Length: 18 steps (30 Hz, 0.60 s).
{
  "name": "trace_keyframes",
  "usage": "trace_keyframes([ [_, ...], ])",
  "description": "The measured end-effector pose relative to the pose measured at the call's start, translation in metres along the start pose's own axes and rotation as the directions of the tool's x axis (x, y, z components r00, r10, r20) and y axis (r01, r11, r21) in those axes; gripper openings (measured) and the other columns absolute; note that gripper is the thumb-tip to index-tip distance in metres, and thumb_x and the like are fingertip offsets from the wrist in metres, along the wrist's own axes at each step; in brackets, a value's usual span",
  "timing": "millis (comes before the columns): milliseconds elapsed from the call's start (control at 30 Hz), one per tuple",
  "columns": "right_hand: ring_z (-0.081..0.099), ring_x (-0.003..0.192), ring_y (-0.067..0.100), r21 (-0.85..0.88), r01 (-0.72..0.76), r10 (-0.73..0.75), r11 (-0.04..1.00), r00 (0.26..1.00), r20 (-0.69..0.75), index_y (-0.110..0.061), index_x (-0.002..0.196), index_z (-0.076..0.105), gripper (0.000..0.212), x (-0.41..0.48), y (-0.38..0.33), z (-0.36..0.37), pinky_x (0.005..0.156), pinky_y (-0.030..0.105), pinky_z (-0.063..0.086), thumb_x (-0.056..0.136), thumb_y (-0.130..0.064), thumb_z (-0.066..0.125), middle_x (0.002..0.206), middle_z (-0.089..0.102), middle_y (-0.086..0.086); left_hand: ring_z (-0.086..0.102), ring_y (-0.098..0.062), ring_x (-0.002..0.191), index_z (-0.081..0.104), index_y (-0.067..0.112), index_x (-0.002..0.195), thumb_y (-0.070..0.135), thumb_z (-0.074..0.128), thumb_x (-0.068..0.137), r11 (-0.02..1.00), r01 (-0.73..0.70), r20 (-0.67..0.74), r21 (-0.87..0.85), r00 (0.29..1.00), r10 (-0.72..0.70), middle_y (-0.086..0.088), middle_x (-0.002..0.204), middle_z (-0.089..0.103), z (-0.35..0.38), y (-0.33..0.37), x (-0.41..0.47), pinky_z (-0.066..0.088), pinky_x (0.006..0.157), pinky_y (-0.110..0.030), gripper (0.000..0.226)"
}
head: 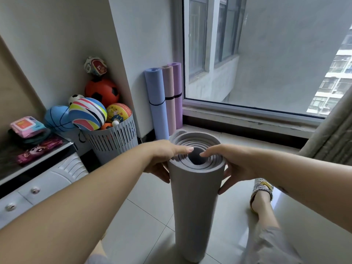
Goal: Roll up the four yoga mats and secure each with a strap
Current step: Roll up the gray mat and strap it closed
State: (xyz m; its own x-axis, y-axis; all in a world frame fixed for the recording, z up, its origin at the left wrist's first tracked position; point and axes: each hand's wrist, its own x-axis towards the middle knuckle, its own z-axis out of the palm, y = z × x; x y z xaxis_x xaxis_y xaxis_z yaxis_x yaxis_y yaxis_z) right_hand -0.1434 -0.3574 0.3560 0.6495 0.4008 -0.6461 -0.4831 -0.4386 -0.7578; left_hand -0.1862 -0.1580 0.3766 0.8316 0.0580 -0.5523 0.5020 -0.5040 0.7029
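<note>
A grey rolled yoga mat point(194, 202) stands upright on the tiled floor in front of me, its spiral top end facing the camera. My left hand point(165, 159) grips its upper left side, thumb over the rim. My right hand point(230, 164) grips the upper right side, thumb reaching onto the spiral near the hollow core. No strap shows on this mat. Three rolled mats lean in the corner by the window: a blue mat point(156, 100), a pink mat point(170, 96) and a purple mat point(177, 92), each with a dark strap round its middle.
A slatted grey basket point(114, 141) full of balls stands left of the mats. A white cabinet point(38, 180) with drawers and small packets on top fills the left. The window sill point(247, 119) runs behind. A curtain point(331, 138) hangs right. My slippered foot point(262, 191) rests beside the mat.
</note>
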Motion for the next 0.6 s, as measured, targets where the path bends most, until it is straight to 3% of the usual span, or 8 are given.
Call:
trace_keyframes([
  [200,0.06,0.107,0.045,0.046,0.015,-0.018,0.999,0.998,0.061,-0.016,0.118,0.063,0.048,0.014,0.01,0.0,0.077,0.065,0.052,0.077,-0.039,0.073,0.124,0.06,0.018,0.071,-0.03,0.087,0.07,0.012,0.098,0.072,0.057,0.072,0.995,-0.022,0.023,-0.097,0.999,0.025,-0.01,0.088,0.074,0.004,-0.018,0.012,0.059,0.081,-0.041,0.066],
  [367,0.062,0.109,0.036,0.113,0.044,-0.059,0.993,0.99,0.127,-0.018,0.114,0.068,0.054,0.016,0.025,-0.001,0.081,0.066,0.051,0.068,-0.045,0.073,0.118,0.066,0.012,0.07,-0.03,0.094,0.071,0.016,0.103,0.078,0.056,0.054,0.996,-0.024,0.088,-0.088,0.996,0.032,-0.01,0.101,0.073,0.004,-0.029,0.018,0.057,0.085,-0.042,0.08],
  [600,0.057,0.117,0.029,0.232,0.057,-0.106,0.971,0.973,0.204,-0.02,0.119,0.066,0.059,0.015,0.038,-0.003,0.087,0.071,0.044,0.067,-0.046,0.069,0.121,0.066,0.006,0.063,-0.033,0.108,0.07,0.021,0.104,0.084,0.061,0.053,0.99,0.046,0.226,-0.134,0.974,-0.014,-0.011,0.114,0.068,0.003,-0.032,0.022,0.056,0.085,-0.049,0.081],
])
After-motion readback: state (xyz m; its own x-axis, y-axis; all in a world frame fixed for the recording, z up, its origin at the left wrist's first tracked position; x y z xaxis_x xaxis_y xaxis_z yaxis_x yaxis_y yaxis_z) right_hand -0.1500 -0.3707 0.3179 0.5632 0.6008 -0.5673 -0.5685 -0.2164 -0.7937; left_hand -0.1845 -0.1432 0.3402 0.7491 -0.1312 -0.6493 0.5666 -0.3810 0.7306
